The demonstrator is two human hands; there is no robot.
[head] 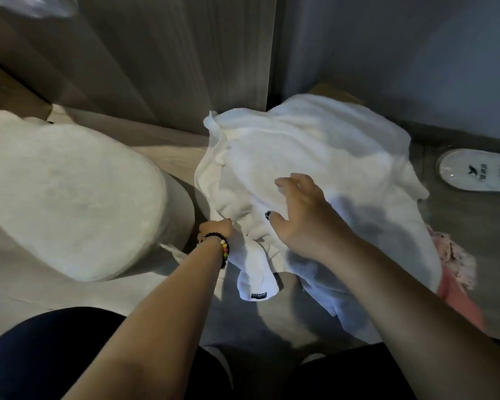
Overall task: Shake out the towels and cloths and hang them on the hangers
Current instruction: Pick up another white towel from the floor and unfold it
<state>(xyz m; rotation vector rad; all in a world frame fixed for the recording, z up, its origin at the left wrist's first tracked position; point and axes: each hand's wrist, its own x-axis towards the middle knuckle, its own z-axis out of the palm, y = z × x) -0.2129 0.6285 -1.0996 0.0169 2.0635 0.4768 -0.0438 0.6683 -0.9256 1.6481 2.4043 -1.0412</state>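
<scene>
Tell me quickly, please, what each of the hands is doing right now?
Left hand: closed, gripping the white terry towel.
Right hand: open, fingers spread, over the towel.

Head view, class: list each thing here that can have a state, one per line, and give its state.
white towel: crumpled in a heap, not hung
left hand: closed on the towel's edge
right hand: open, fingers spread over the towel
pink cloth: bunched, partly under the towel
slipper: lying on the floor, apart from the towel
beaded bracelet: worn on the left wrist
</scene>
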